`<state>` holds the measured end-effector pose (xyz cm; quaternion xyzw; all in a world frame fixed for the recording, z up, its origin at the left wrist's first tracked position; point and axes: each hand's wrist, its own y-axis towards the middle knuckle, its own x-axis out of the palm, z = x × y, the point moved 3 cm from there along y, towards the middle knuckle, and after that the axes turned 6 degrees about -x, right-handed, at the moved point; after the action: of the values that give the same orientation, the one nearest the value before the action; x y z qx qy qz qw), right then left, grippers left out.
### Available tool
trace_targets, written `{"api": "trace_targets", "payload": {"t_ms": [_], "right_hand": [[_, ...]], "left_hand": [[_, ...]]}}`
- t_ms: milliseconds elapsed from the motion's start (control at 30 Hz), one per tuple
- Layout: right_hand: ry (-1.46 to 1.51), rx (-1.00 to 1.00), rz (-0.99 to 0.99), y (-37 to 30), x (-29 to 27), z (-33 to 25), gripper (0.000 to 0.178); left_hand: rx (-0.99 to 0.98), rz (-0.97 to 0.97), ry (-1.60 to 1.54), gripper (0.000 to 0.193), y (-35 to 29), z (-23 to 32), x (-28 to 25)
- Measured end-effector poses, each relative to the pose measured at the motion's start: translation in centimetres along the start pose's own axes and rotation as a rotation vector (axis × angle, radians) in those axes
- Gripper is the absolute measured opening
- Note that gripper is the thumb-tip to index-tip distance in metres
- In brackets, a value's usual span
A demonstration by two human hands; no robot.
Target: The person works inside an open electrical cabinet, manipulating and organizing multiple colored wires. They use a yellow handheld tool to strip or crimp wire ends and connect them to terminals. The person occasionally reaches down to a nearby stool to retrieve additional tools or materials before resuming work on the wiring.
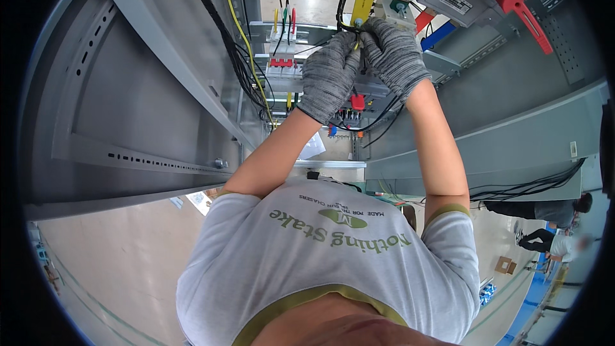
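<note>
Both hands wear grey knitted gloves and are raised together inside an open metal electrical cabinet. A bundle of black wires (344,16) comes down beside a yellow busbar (363,5) and bends in at my fingertips. My left hand (330,77) is closed, its thumb and fingers pinching the wires at this bend. Right beside it, my right hand (396,57) is closed too, fingers curled at the same spot just under the busbar's lower end. Whatever its fingertips grip is hidden by the glove. A small yellow bit shows between the two hands.
A grey switch unit with a red handle (512,3) hangs at upper right. A small breaker (282,64) with coloured wires sits left of my hands. Black cables (234,51) and a yellow-green wire (242,32) run along the left. Two people are at far right.
</note>
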<state>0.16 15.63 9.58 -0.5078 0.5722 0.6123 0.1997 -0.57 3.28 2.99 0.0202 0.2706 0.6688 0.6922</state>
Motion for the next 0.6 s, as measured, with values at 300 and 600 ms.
{"api": "trace_targets", "payload": {"t_ms": [300,600], "right_hand": [[-0.069,-0.190,-0.018,-0.1,0.0,0.9,0.022],[-0.050,-0.088,-0.095,0.2,-0.3,0.0,0.022]], "left_hand": [[0.177,-0.099,0.370,0.029,0.5,0.9,-1.8],[0.116,-0.078,0.002,0.030,0.2,0.2,-1.9]]}}
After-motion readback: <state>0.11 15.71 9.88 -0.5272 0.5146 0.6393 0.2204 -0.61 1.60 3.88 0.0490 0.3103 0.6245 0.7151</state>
